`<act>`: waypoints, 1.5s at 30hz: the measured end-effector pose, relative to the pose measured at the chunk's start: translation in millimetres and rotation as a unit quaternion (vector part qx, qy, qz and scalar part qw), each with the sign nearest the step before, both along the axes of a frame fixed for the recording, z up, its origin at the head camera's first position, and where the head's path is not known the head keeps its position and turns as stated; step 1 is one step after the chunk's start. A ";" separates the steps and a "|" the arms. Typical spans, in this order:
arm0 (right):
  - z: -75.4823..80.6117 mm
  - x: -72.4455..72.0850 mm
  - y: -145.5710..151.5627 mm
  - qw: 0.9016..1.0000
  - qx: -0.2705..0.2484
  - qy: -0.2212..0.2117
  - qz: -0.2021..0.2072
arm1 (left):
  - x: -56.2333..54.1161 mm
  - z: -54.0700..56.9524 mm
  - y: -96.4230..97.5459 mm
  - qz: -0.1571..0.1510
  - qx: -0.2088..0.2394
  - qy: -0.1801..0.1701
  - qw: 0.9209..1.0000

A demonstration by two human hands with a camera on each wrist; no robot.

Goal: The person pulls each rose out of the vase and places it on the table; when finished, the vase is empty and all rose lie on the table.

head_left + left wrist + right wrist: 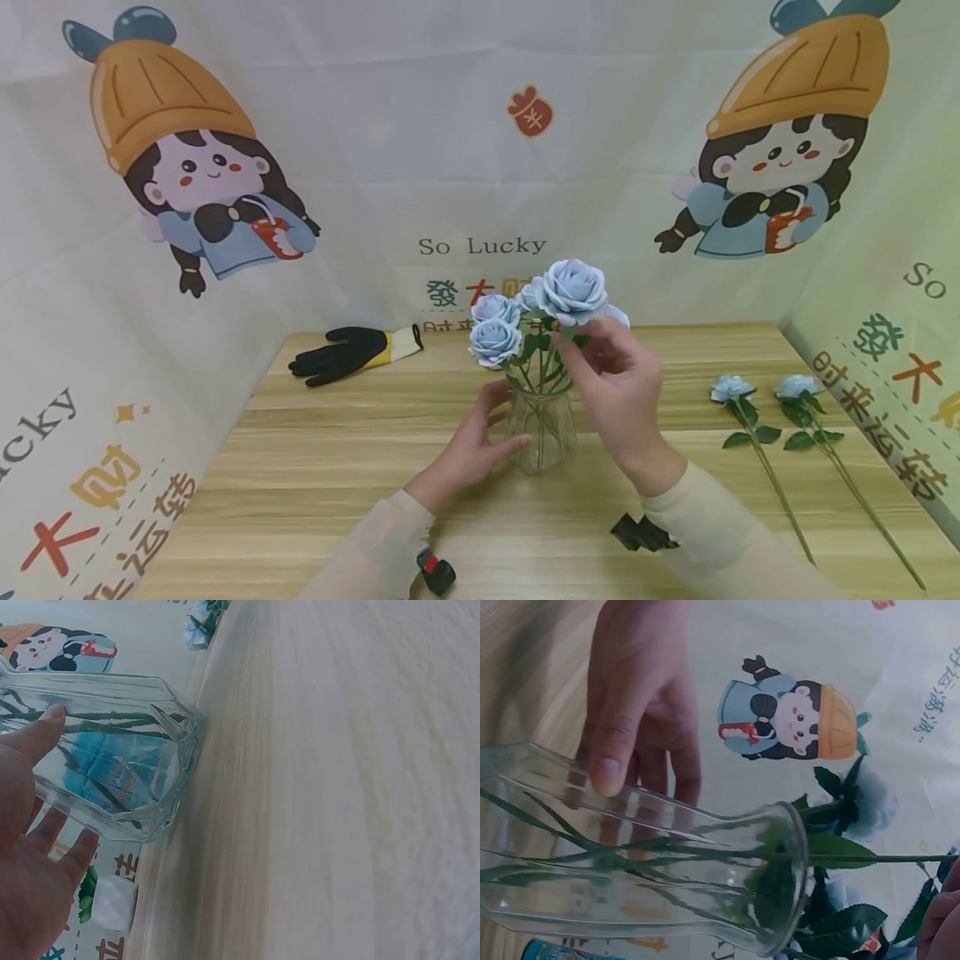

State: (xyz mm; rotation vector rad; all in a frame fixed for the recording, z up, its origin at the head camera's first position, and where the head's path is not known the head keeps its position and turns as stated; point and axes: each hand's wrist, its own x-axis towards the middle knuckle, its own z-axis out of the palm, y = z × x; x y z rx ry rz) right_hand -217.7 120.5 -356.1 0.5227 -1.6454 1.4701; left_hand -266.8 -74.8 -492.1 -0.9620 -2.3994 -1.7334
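Note:
A clear glass vase point(542, 454) with several light blue roses stands upright on the table. My left hand point(476, 446) holds its side, thumb in front and fingers behind; the left wrist view shows the thumb against the glass vase point(112, 761). Above the rim, my right hand point(622, 383) pinches the stem of a large blue rose point(572, 292) just under its bloom. Its straight stem point(885, 859) passes into the vase mouth in the right wrist view. Other blue roses point(495, 342) lean out to the left, and one behind is partly hidden by the right hand.
Two blue roses with long stems, one point(731, 388) left of the other point(797, 387), lie on the table at right. A black and yellow work glove point(348, 354) lies at the back left. Printed cloth walls point(390, 167) border the wooden table point(300, 500).

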 end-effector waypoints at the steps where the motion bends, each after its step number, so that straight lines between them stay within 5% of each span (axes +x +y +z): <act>1: 2.2 -0.1 1.1 1.000 -0.006 0.002 0.001 | 0.2 0.3 0.1 0.000 0.000 0.000 1.000; 20: 40.2 2.5 24.5 0.989 -0.134 0.033 0.050 | 0.5 -0.9 -0.8 0.006 0.000 -0.010 1.000; 27: 47.3 -1.0 33.7 0.989 -0.140 0.035 0.030 | 0.6 0.1 -0.3 0.007 -0.002 -0.014 1.000; 45: 56.8 -4.0 62.2 0.981 -0.183 0.032 0.055 | 2.1 1.5 0.4 0.008 -0.003 -0.018 1.000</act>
